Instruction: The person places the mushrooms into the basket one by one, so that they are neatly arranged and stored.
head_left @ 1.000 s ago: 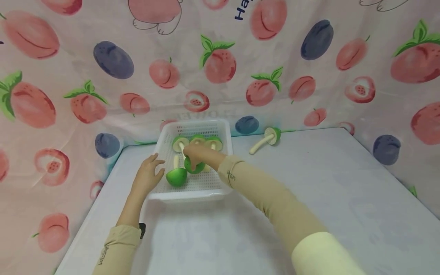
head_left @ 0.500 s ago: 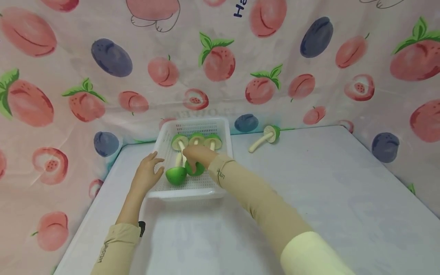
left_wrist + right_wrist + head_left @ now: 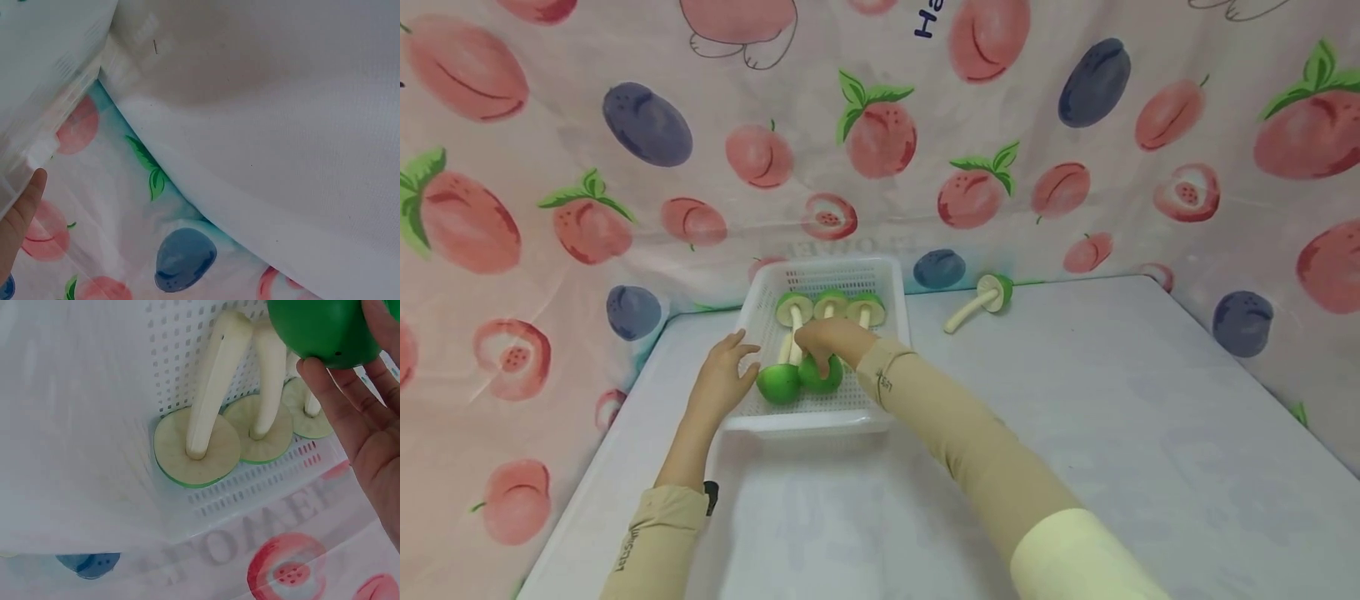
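Observation:
My right hand (image 3: 833, 340) reaches into a white perforated plastic basket (image 3: 820, 423) and grips the green cap of a toy mushroom (image 3: 821, 377). In the right wrist view its fingers and thumb curl round that green cap (image 3: 322, 331). Just left of it in the basket lies another green-capped mushroom (image 3: 778, 385), cap toward me. Three more mushrooms (image 3: 866, 310) lie in a row at the back, pale undersides facing me and stems forward. My left hand (image 3: 722, 375) is at the basket's left rim, fingers loosely spread; whether it touches the rim cannot be told.
Outside the basket, to the right, a single green-capped mushroom (image 3: 988, 296) lies on the white tabletop (image 3: 1075, 400) near the back edge. A fruit-printed cloth (image 3: 880, 208) hangs behind and along the sides of the table.
My right hand has moved slightly left and toward me with the gripped mushroom, and its cap now sits against the left one, which has shifted slightly left. The left hand stays put.

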Demonstrator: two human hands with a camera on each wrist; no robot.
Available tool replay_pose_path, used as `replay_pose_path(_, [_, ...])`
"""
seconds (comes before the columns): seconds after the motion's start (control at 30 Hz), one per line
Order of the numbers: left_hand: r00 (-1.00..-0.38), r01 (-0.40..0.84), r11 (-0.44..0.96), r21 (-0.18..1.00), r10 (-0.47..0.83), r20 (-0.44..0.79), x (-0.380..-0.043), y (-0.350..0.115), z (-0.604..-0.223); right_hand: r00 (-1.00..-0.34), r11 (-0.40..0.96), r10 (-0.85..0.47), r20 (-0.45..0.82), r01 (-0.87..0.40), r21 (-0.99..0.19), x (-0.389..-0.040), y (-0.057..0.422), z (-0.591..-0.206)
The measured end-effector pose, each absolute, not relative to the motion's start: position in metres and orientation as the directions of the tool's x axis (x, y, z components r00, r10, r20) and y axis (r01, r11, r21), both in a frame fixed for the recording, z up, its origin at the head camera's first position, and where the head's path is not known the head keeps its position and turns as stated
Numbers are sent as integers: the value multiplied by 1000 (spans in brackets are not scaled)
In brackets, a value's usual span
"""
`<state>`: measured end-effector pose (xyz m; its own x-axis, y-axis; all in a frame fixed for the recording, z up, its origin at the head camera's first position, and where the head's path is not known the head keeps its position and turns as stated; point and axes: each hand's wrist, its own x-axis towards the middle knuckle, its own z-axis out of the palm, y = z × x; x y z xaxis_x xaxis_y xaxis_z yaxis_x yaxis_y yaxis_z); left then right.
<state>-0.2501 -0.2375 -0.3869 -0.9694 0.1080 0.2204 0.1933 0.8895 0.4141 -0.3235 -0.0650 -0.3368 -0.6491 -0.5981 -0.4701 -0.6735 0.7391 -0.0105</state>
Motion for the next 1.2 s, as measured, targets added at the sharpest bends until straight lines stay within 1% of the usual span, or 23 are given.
replay_pose_path(0.07, [-970,191,890,414,106,220,-250,-237,-386,-640,731,-611,-465,-682,-21,-323,-65,-337])
replay_pose_path(0.23, [-970,191,891,412,108,217,-251,-236,-385,-664,751,-593,-456,-660,-16,-321,-62,-335])
replay_pose_path(0.37, [-969,196,892,407,113,219,-252,-234,-385,-665,753,-590,-458,-658,-13,-317,-61,-335])
replay_pose_path(0.83, [-969,201,896,397,122,216,-253,-233,-384,-639,743,-601,-481,-668,-40,-312,-58,-330])
replay_pose_path(1.2, [-969,190,900,393,107,223,-250,-237,-387,-635,725,-636,-438,-686,-57,-310,-53,-330])
